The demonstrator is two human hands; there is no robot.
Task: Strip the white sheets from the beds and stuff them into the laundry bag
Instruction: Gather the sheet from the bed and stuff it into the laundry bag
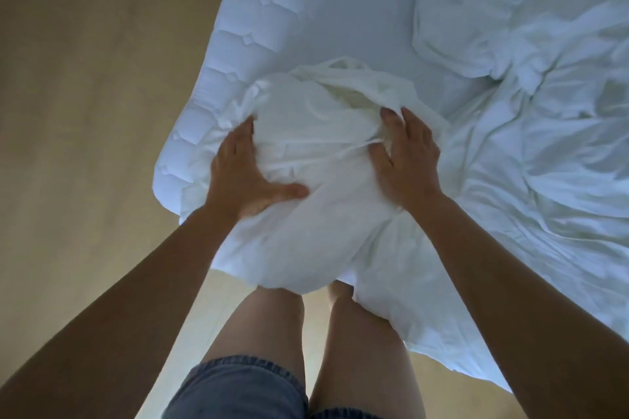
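A bunched white sheet [316, 160] sits in a round bundle at the near corner of the bed. My left hand [245, 177] presses against the bundle's left side, thumb spread across its front. My right hand [406, 156] grips the bundle's right side, fingers dug into a fold and a taut strip of cloth. The bundle's lower part hangs off the bed edge over my knees. More rumpled white bedding [531, 133] lies spread over the right half of the bed. No laundry bag is in view.
The quilted mattress pad [306, 20] is bare at the far left of the bed. Tan floor [85, 112] runs along the bed's left side and under my legs. A flattened pillow or folded cloth [452, 10] lies at the back.
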